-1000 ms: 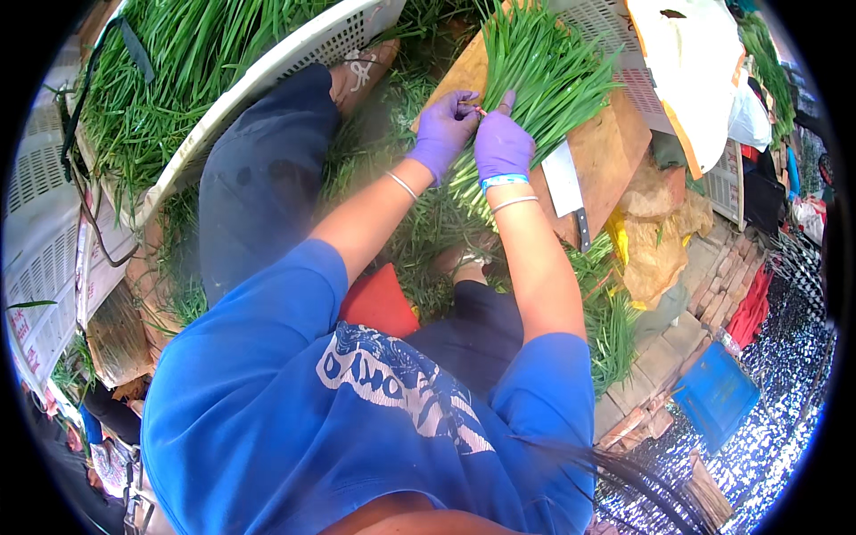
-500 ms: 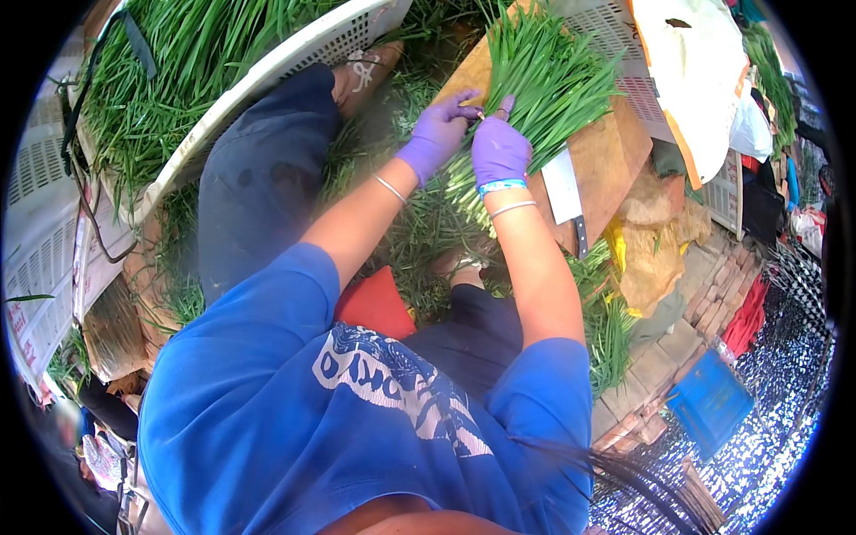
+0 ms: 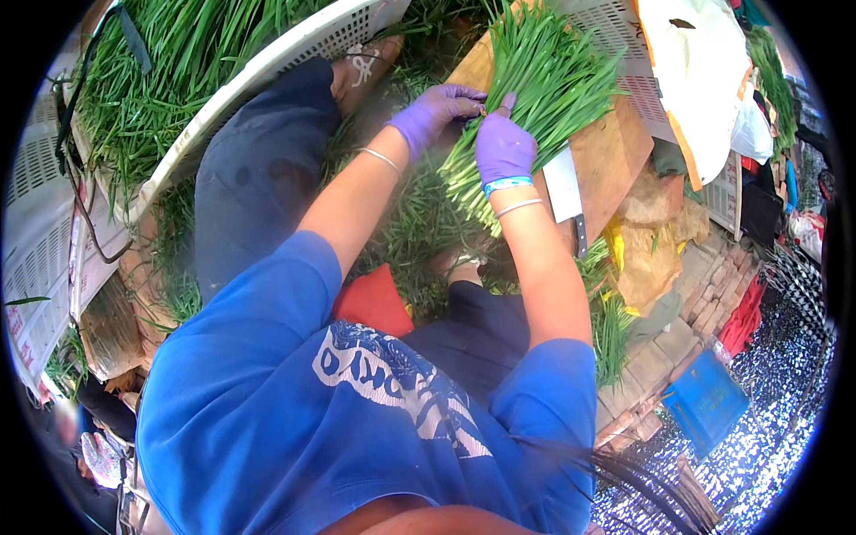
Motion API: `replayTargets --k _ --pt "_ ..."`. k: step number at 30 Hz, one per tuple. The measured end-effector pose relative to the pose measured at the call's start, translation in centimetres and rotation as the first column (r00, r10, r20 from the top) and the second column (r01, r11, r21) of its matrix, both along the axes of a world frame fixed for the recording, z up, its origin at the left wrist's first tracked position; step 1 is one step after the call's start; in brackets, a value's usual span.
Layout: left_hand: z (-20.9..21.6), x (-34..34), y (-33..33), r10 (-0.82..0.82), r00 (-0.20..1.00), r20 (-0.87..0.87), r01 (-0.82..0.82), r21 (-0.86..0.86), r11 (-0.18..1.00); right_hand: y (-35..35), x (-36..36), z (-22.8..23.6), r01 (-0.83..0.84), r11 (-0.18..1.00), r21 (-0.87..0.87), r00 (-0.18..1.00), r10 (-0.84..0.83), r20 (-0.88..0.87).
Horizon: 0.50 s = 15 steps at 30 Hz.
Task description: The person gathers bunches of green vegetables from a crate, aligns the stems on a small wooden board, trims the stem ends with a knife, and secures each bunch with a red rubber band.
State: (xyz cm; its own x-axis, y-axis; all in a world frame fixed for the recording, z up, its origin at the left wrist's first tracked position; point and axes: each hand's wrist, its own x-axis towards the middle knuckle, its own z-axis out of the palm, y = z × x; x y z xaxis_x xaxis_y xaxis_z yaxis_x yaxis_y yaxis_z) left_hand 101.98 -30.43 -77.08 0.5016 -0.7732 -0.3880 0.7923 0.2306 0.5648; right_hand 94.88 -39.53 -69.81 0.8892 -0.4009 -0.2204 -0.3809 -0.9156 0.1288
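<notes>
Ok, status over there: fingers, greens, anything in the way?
Right fingers gripping green bundle, left fingers at its edge. Bundle across wooden board. Knife lies alongside.

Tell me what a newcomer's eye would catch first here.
Likely the bright green bunch of leaves at top centre, over a wooden board, with the purple-gloved right hand on it and left hand at its left edge. Then the knife on the board, right of the right hand, and the blue shirt filling the lower middle.
</notes>
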Motion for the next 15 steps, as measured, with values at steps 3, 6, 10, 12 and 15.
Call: replayTargets --k 3,6,10,12,15 --pt "0.7 0.3 0.4 -0.074 0.997 -0.011 0.075 0.023 0.997 -0.2 -0.2 -0.1 -0.038 0.999 -0.024 0.999 0.037 -0.031" --pt "0.4 0.5 0.3 -0.09 0.996 -0.005 0.09 -0.007 0.996 -0.1 -0.1 0.4 -0.063 0.998 -0.002 0.997 0.063 -0.041" --pt "0.2 0.5 0.2 -0.084 0.995 0.047 0.083 0.034 0.996 -0.2 -0.5 0.0 -0.104 0.994 -0.026 0.993 0.102 -0.054" --pt "0.4 0.6 0.2 -0.11 0.989 0.096 0.103 0.077 0.992 -0.1 -0.6 -0.2 -0.114 0.993 -0.037 0.992 0.111 -0.061" --pt "0.0 0.2 0.0 -0.077 0.984 0.16 0.064 0.083 0.995 -0.4 -1.1 -0.6 -0.087 0.996 -0.025 0.994 0.085 -0.07"
